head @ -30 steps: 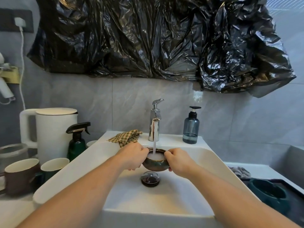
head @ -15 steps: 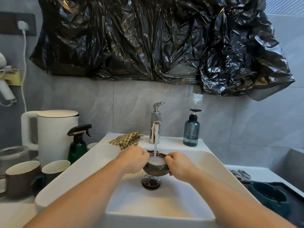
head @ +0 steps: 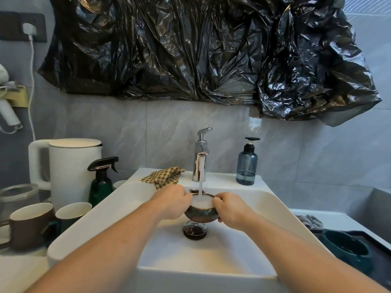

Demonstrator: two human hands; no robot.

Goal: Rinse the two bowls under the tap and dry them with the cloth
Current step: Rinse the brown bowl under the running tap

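While water fills bowl (head: 201,214) under tap (head: 200,163), our left hand (head: 172,201) and right hand (head: 229,210) grip its rim; next we tip it out.

Two bare forearms enter from about 7 and 5 o'clock. No sleeve, watch or ring shows. The left hand (head: 172,203) and right hand (head: 229,209) wear no gloves.

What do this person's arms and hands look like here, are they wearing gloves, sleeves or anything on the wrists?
Both forearms are bare up to the picture's edge: no sleeves show. The left hand and right hand have no gloves. No watch, bracelet or ring can be seen on the wrists or on the fingers that show; parts of the fingers are hidden, so a ring there cannot be ruled out.
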